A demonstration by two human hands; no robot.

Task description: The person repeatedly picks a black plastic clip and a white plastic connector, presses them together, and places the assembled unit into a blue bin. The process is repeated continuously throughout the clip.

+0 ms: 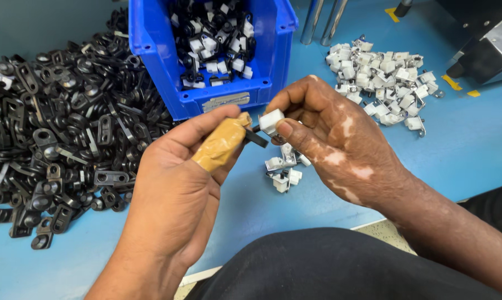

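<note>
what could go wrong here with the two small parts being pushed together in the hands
1. The white block is pinched only at the right hand's fingertips; a slip could drop it among the few white pieces lying below.
2. The black piece sits against the left hand's taped thumb, which may dull the grip, so it could twist out of line.
3. The black pile and the blue bin lie close, so a dropped part could get mixed in.

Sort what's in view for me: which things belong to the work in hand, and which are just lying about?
In hand: white clip in right hand; black bracket at left hand; black bracket pile; white clip pile; blue bin.
Lying about: machine; metal rods.
</note>
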